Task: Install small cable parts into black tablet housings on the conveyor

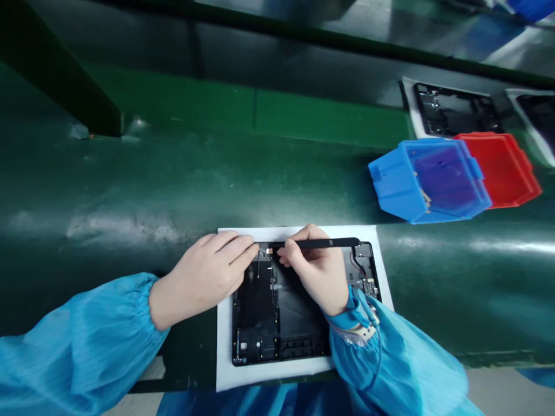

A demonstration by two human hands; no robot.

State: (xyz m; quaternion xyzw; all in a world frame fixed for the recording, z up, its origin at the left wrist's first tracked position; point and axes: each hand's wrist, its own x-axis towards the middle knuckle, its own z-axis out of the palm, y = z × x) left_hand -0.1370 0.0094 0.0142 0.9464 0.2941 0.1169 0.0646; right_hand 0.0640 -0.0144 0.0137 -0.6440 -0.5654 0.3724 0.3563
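An open black tablet housing [299, 312], with small boards and wires inside, lies on a white sheet [225, 370] in front of me. My left hand [212, 274] is over its upper left corner, fingers closed together and tips down by a thin wire; the thumb and whatever is under the fingers are hidden. In my right hand [318, 271], pinched between thumb and fingers, are black tweezers [332, 242]. They lie nearly level along the housing's top edge, pointing left. Their tip is near a small copper-coloured piece [269, 251], close to my left fingertips.
A blue bin [390, 182] holding a few small parts stands at the right, beside a red bin [514, 170]. Behind them lie another black housing [459, 112] on a white sheet and part of a further one [537, 112]. A dark post [65, 69] rises at upper left.
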